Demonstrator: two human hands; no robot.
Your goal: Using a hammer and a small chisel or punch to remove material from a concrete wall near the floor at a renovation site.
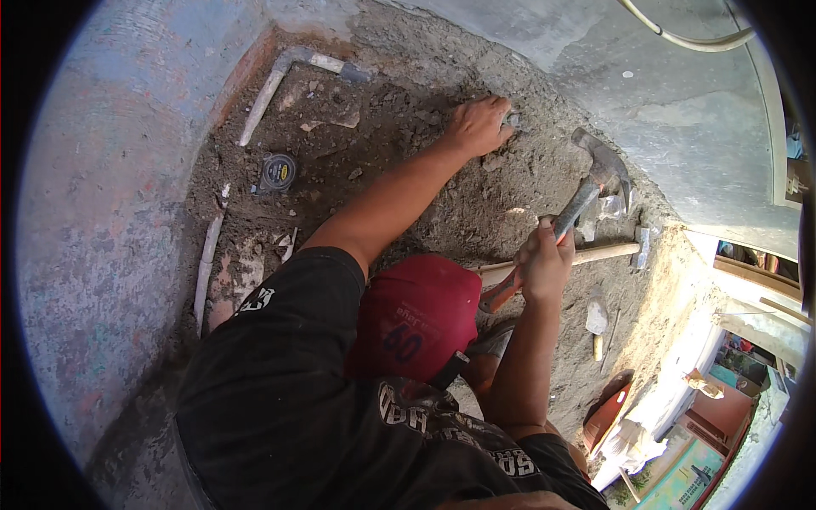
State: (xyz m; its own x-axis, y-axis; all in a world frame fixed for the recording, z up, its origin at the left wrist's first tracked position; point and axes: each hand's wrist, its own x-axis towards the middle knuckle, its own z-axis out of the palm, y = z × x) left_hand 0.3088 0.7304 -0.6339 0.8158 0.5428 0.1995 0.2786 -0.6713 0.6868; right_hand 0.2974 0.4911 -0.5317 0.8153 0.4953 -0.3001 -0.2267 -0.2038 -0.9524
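Note:
My left hand (pixel 480 126) is closed at the foot of the wall. A bit of something grey shows at its fingertips, but I cannot make out what it is. Raised to the right, my right hand (pixel 546 259) grips a claw hammer (pixel 581 202) by its grey and orange handle. The hammer's metal head points up toward the wall, apart from my left hand. Below that head, a second hammer (pixel 642 249) with a long wooden handle lies on the dirt. A red cap (pixel 416 319) sits between my arms, over my bent leg.
A tape measure (pixel 278 172) lies on the dug soil at left. Grey pipe (pixel 265 104) bends round the far left corner, and another pipe (pixel 206 263) runs along the left wall. At right are a trowel (pixel 597 316) and a clear plastic piece (pixel 610 206). A cable (pixel 688 41) hangs above.

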